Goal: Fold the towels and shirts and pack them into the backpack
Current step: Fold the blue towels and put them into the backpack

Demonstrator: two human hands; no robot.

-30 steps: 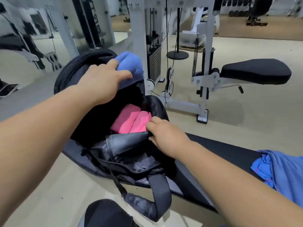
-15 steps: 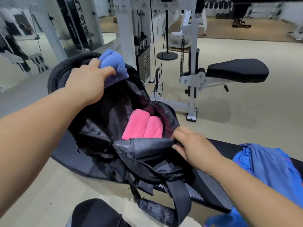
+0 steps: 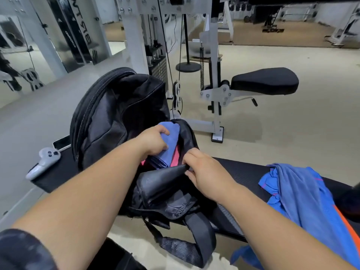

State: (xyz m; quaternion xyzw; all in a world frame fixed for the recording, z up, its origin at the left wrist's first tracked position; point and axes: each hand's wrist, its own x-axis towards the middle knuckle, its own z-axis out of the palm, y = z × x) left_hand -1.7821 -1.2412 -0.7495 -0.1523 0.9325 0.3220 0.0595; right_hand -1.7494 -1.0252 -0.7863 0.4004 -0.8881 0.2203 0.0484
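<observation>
So the blue towel (image 3: 171, 141) is being brought down from the top rim of the backpack (image 3: 116, 114) – it's now being stuffed into the opening, gripped by the left hand (image 3: 153, 141). The front lip is being pinched open by the right hand (image 3: 202, 172). Inside, pink towels (image 3: 176, 155) are getting covered. The shirt (image 3: 303, 193) is being left crumpled at the right end of the bench (image 3: 243, 172) – unfolded, by the looks.

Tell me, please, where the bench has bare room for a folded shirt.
Bare bench shows between backpack and blue shirt, and another patch between controller and backpack. Its mouth is crowded: left hand, right hand, blue towel.
</observation>
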